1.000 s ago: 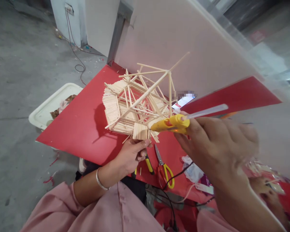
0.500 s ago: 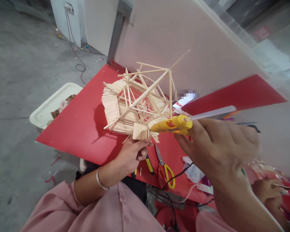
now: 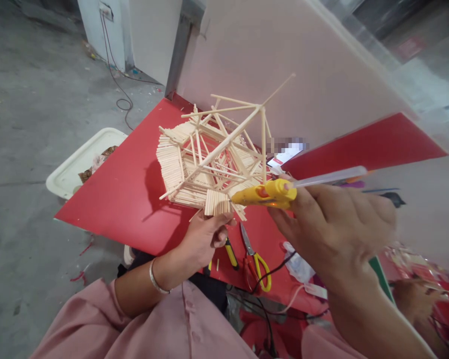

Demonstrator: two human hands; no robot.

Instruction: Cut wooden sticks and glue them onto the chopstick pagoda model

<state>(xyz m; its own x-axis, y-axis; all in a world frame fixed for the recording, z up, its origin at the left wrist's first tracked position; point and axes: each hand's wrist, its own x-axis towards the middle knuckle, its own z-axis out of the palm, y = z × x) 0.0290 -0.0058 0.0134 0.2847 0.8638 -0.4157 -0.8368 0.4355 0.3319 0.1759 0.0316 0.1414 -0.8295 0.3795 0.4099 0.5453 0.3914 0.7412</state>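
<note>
A model built of thin wooden sticks stands on the red tabletop, with an open stick frame rising above a ring of stick panels. At its near edge, my left hand pinches a small panel of sticks between thumb and fingers. My right hand is wrapped round a yellow hot glue gun with a clear glue stick poking out of its back. The gun's nozzle points left, at the right edge of the small panel; whether it touches cannot be told.
Scissors with red and yellow handles lie on the red table, beside a yellow-black handled tool. A phone rests behind the model. A white tray is at left. Another person's hand shows at lower right.
Almost nothing has moved. The glue gun and my right hand have shifted very slightly left; the panel stays in my left hand.
</note>
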